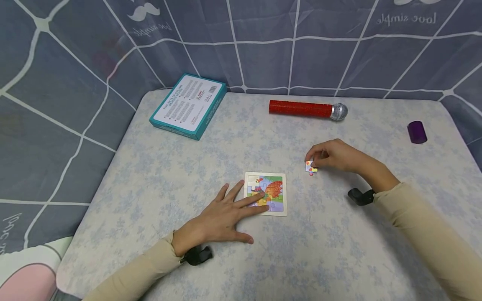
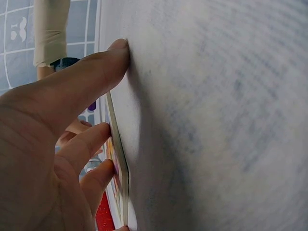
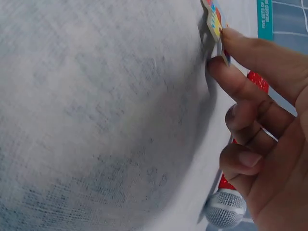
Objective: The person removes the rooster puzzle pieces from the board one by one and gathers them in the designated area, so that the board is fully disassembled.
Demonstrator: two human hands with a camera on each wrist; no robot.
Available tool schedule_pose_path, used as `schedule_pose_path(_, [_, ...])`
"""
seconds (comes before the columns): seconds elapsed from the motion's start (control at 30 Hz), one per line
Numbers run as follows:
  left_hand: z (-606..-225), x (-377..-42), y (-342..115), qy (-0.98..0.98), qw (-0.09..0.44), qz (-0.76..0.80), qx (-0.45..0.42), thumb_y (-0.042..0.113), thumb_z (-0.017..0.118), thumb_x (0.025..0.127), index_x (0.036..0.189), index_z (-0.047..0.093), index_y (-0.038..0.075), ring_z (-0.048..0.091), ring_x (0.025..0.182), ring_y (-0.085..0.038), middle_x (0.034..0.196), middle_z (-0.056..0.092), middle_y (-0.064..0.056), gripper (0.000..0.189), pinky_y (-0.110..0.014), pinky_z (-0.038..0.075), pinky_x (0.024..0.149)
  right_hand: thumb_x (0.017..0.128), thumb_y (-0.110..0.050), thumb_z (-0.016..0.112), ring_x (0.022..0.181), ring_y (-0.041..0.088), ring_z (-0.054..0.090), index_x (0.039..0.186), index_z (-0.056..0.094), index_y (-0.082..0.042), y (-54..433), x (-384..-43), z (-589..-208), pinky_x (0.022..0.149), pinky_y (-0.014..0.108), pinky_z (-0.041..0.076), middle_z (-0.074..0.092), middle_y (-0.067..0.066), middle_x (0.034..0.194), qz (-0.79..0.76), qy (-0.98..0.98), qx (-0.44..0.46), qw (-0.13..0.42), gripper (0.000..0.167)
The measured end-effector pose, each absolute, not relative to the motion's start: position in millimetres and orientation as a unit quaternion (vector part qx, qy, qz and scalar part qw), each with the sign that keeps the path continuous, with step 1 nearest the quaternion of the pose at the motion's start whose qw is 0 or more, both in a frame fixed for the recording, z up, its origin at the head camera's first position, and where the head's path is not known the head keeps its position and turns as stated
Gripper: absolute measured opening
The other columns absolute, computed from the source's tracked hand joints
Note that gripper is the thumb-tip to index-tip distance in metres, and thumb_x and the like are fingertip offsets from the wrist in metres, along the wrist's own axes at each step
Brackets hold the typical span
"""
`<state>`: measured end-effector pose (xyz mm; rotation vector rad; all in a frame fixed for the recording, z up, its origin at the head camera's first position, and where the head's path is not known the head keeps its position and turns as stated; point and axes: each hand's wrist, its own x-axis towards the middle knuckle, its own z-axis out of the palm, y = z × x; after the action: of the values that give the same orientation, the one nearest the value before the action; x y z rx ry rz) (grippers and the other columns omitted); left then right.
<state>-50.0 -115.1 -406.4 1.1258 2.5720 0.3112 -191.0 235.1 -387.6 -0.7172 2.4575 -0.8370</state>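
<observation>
A small square jigsaw puzzle (image 1: 275,190) in a pale wooden frame lies on the table, with a red-orange figure in its picture. My left hand (image 1: 222,215) is spread flat, its fingertips resting over the puzzle's left and lower part and its thumb on the cloth. In the left wrist view the puzzle tray (image 2: 120,163) shows edge-on beyond the fingers. To the right of the puzzle, my right hand (image 1: 337,156) pinches a colourful puzzle piece (image 1: 311,167) between thumb and index finger. The right wrist view shows the piece (image 3: 215,21) close over the cloth, other fingers curled.
A teal box (image 1: 184,104) with a white printed label lies at the back left. Behind the puzzle is a red microphone (image 1: 301,109) with a silver head. A dark purple object (image 1: 417,132) sits at the far right. Grey gridded fabric (image 1: 263,62) hangs along the table's back.
</observation>
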Motion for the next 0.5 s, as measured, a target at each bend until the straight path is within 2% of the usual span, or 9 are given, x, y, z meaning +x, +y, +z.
schedule_pose_path(0.13, [-406.3, -50.1, -115.1, 0.900, 0.155, 0.108, 0.393, 0.067, 0.067, 0.080, 0.152, 0.036, 0.039, -0.001, 0.148, -0.042, 0.163, 0.017, 0.011, 0.084, -0.067, 0.008, 0.112, 0.088, -0.008, 0.074, 0.068, 0.016, 0.050, 0.101, 0.074, -0.017, 232.1, -189.0, -386.4, 0.061, 0.028, 0.041, 0.060, -0.002, 0.077, -0.273, 0.903, -0.268, 0.194, 0.016])
schedule_pose_path(0.3, [-406.2, -49.9, -114.9, 0.900, 0.156, 0.108, 0.393, 0.067, 0.067, 0.080, 0.152, 0.036, 0.039, -0.001, 0.148, -0.042, 0.163, 0.017, 0.011, 0.084, -0.066, 0.007, 0.112, 0.087, -0.010, 0.075, 0.067, 0.017, 0.048, 0.098, 0.074, -0.017, 230.0, -186.1, -383.3, 0.058, 0.030, 0.039, 0.061, -0.002, 0.076, -0.261, 0.912, -0.250, 0.194, 0.013])
schedule_pose_path(0.5, [-405.7, -49.5, -114.7, 0.900, 0.158, 0.109, 0.392, 0.066, 0.067, 0.080, 0.153, 0.036, 0.038, -0.001, 0.149, -0.041, 0.163, 0.016, 0.011, 0.084, -0.066, 0.007, 0.113, 0.087, -0.014, 0.075, 0.074, 0.016, 0.050, 0.095, 0.073, -0.017, 228.3, -184.2, -381.6, 0.065, 0.033, 0.041, 0.060, -0.003, 0.082, -0.231, 0.921, -0.259, 0.179, 0.009])
